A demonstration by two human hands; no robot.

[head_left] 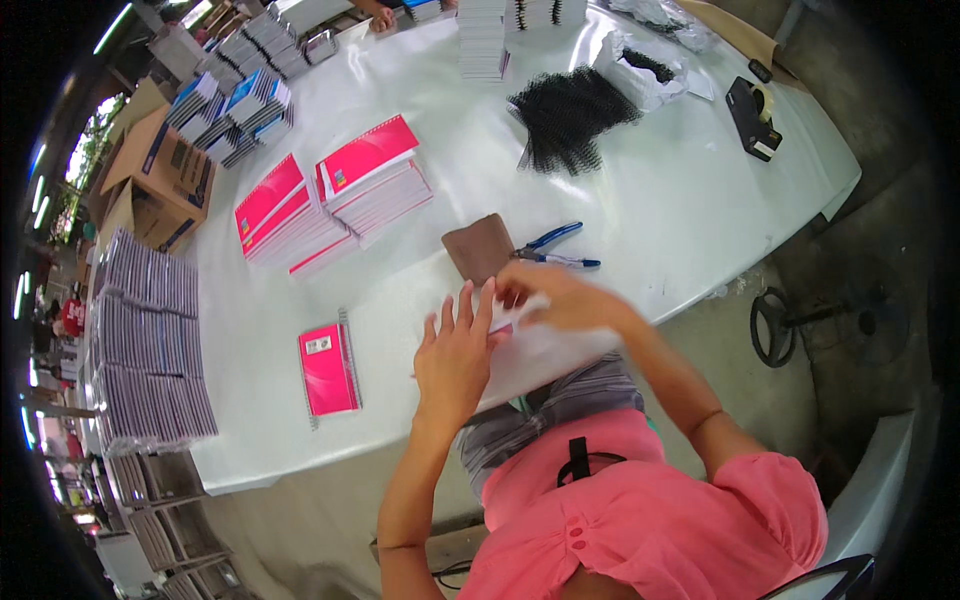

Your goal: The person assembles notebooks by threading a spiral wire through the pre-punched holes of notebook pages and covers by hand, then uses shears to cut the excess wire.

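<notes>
My left hand (453, 362) lies near the table's front edge with its fingers stretched out and apart. Close beside its fingertips is my right hand (560, 297), fingers bent and blurred by motion. Between the two hands shows a sliver of something white and pink (503, 325), mostly covered, so I cannot make out its kind. Just beyond the fingers lies a brown pad (478, 248). Blue-handled pliers (548, 238) rest at its right side, with a blue and white pen (570, 262) next to them. Left of my hands, a pink spiral notebook (330, 370) lies flat, its coil along the right edge.
Pink notebook stacks (375, 185) stand at mid-left. Black plastic coils (570, 115) are heaped at the far side, near a tape dispenser (752, 118). A cardboard box (165, 175) and wrapped stacks (150, 340) line the left edge. Another person's hand (383, 18) shows at the far edge.
</notes>
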